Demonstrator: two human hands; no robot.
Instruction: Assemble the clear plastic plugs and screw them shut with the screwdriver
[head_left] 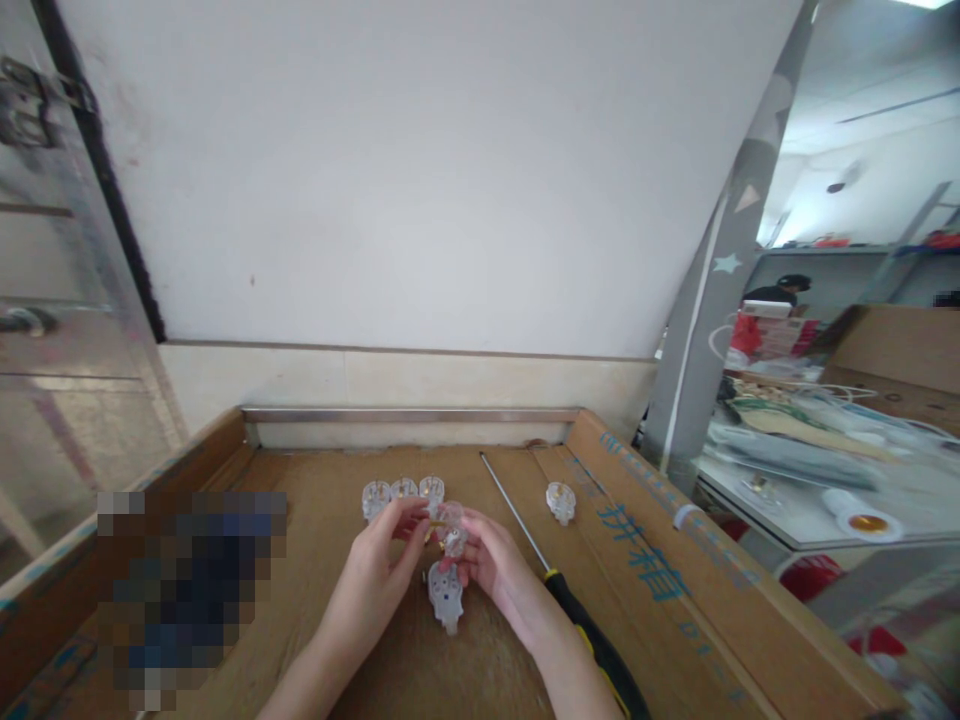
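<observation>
Over the cardboard surface, my right hand (491, 560) grips a clear plastic plug (453, 538) between thumb and fingers. My left hand (390, 560) closes from the other side, its thumb and forefinger pinched on a small brass-coloured pin (433, 530) at the plug's left edge. How far the pin sits inside the plug cannot be made out. Just below my fingers lies a clear plug cover (446, 598). Behind my left hand stand three clear plug pieces (403, 487) in a row, with brass parts showing in them.
A long screwdriver (592, 630) with a black and yellow handle lies right of my right hand. Beyond it rests another clear plug piece (561, 502). Cardboard walls (652, 530) edge the work surface. At far right, a cluttered table (810, 500) stands near another person (780, 292).
</observation>
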